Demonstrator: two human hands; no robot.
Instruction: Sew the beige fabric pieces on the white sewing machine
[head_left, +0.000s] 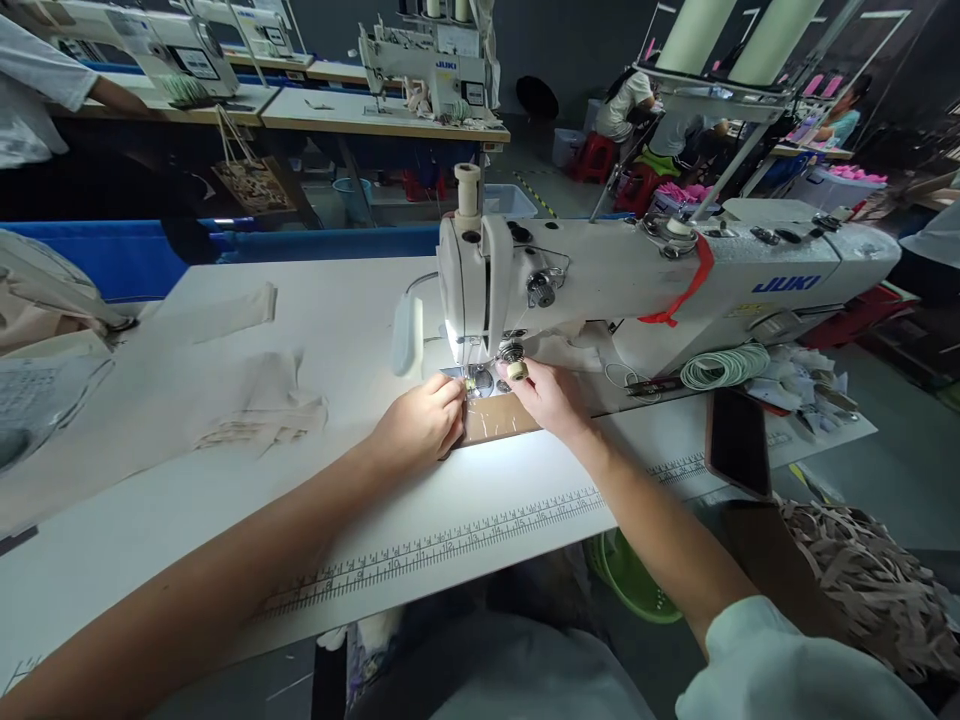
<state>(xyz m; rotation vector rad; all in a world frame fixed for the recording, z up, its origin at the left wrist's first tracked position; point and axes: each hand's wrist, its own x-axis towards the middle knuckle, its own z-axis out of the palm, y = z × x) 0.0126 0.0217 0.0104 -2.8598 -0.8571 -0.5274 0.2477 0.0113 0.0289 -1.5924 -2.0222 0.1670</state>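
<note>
A white JUKI sewing machine (585, 270) stands on the white table (360, 520) with its needle area between my hands. My left hand (424, 420) is closed just left of the needle, fingers pressed together; what they hold, if anything, is hidden. On the needle's right, my right hand (547, 395) has its thumb and fingers pinched near the small round knob (514, 362) low on the machine head; the pinched thing cannot be made out. A brown plate (499, 419) with loose white threads lies between the hands, below the needle.
Beige fabric pieces (262, 400) lie at the left. A green cord coil (724, 367), fabric scraps (806, 385) and a dark phone (738, 440) are at the right. Below are a green basket (634, 575) and piled strips (870, 580). A person's arm (124, 98) is at upper left.
</note>
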